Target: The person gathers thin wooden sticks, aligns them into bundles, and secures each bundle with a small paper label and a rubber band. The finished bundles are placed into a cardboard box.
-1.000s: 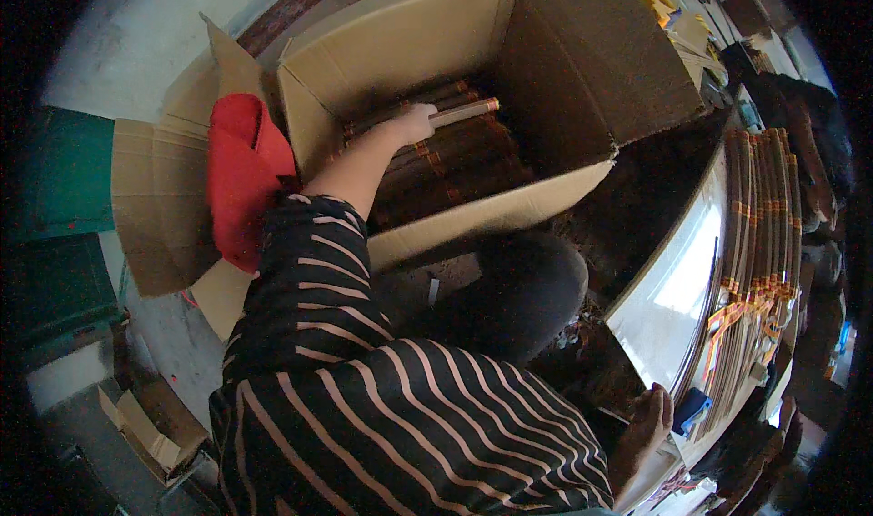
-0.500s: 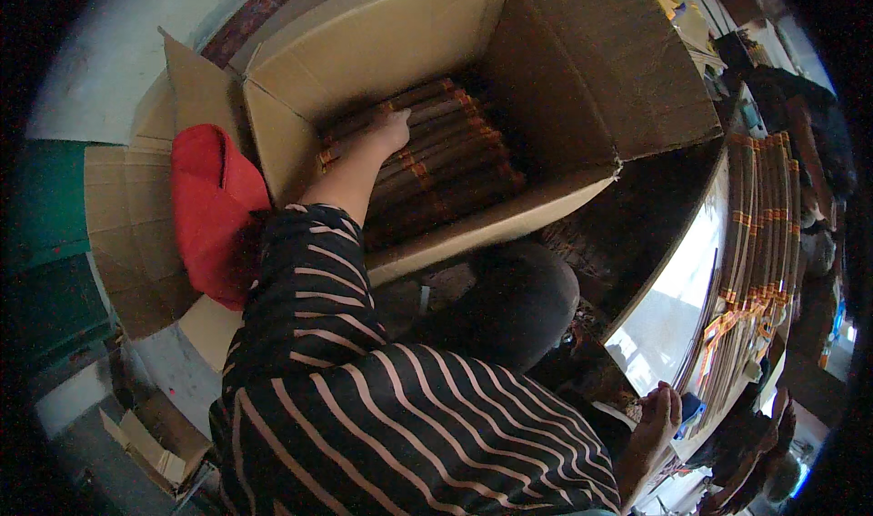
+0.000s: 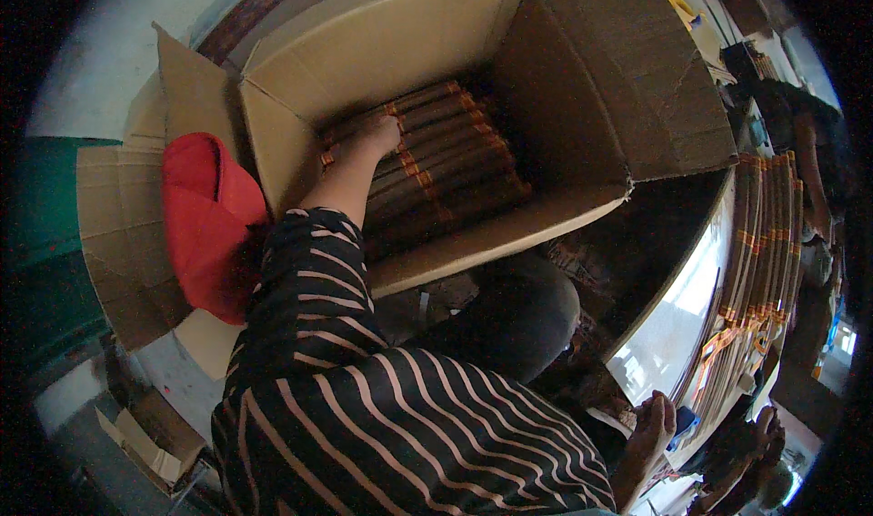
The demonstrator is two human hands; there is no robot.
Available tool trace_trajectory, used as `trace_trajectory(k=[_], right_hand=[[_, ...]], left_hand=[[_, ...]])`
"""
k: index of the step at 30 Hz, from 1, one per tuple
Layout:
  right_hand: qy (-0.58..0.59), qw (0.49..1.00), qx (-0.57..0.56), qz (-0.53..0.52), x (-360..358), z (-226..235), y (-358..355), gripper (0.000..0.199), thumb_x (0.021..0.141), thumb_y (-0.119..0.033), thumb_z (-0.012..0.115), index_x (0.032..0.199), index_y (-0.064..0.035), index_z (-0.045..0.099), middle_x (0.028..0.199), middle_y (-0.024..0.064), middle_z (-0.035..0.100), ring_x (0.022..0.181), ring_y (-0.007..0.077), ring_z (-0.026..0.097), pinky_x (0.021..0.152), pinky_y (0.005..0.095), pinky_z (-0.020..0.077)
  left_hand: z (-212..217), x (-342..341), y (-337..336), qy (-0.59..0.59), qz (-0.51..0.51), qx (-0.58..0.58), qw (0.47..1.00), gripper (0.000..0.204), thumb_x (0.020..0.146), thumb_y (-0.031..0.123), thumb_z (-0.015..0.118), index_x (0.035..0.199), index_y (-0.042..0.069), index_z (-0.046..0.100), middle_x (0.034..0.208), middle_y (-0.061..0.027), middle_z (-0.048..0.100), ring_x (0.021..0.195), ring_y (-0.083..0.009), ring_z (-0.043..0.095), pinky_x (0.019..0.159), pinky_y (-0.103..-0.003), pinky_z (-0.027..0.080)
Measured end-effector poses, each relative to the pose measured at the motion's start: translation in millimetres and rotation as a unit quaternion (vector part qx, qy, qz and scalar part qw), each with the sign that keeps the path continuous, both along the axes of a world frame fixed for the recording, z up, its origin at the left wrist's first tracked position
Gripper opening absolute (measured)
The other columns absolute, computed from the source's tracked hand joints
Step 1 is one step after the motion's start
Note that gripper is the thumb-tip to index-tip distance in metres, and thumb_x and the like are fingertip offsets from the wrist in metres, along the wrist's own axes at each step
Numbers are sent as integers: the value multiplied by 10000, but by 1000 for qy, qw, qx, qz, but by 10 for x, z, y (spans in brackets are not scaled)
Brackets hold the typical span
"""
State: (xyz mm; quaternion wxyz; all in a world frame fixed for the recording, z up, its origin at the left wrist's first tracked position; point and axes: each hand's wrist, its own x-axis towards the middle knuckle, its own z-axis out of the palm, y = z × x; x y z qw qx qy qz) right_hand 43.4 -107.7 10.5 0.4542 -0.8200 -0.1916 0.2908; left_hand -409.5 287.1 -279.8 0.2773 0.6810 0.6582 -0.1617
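Note:
My left hand (image 3: pixel 377 137) reaches into a large open cardboard box (image 3: pixel 382 39). Its fingers are curled down against the left part of a layer of long, narrow brown bundles (image 3: pixel 473 161) with orange bands, which lie side by side on the bottom. The fingertips are hidden, so whether they grip one bundle or press on several does not show. At the lower right, my right hand (image 3: pixel 648 428) is raised beside the table, fingers loosely bent with nothing visible in them. A small dark blue object (image 3: pixel 682 428) is close to it.
Red cloth (image 3: pixel 205 225) hangs over the box's left flap. To the right, a table with a shiny white top (image 3: pixel 668 320) bears a stack of similar brown bundles (image 3: pixel 764 243). Another person's hand (image 3: pixel 768 434) is at its far side. A smaller carton (image 3: pixel 159 439) stands lower left.
My left hand has shifted slightly left and down over the bundles, its fingers more curled. My right hand is in nearly the same place. The whole view has tilted a little.

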Motion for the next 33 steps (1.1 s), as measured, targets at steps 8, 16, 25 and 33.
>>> trace_trajectory(k=[8, 16, 25, 33], right_hand=[[8, 1000, -24, 7, -30, -1, 61, 198, 876, -185, 521, 936, -3, 572, 732, 13, 503, 666, 87, 476, 592, 205, 423], [32, 999, -9, -12, 58, -93, 53, 194, 856, -161, 550, 945, 10, 571, 710, 22, 525, 634, 91, 491, 570, 209, 425], [16, 999, -29, -1, 42, -133, 90, 206, 858, -182, 545, 934, 5, 583, 698, 15, 519, 622, 89, 482, 554, 205, 412], [-5, 998, -55, 8, 55, -149, 81, 218, 861, -193, 535, 937, 5, 583, 690, 20, 513, 594, 94, 468, 561, 207, 408]], left_hand=[[-80, -22, -18, -83, 85, 81, 990, 408, 859, 90, 356, 1260, 30, 409, 1309, -217, 381, 1174, -346, 423, 971, -410, 342], [31, -14, 120, -100, -15, -13, 995, 329, 867, 91, 360, 1154, -19, 479, 1157, -237, 509, 1090, -366, 485, 915, -446, 365], [234, 230, 92, 2, 31, -47, 998, 380, 905, 195, 262, 1160, 2, 467, 1250, -207, 440, 1163, -331, 427, 950, -427, 349], [160, 119, 215, 83, -82, 55, 992, 393, 872, 130, 337, 1241, 10, 399, 1289, -175, 368, 1215, -336, 342, 949, -458, 346]])
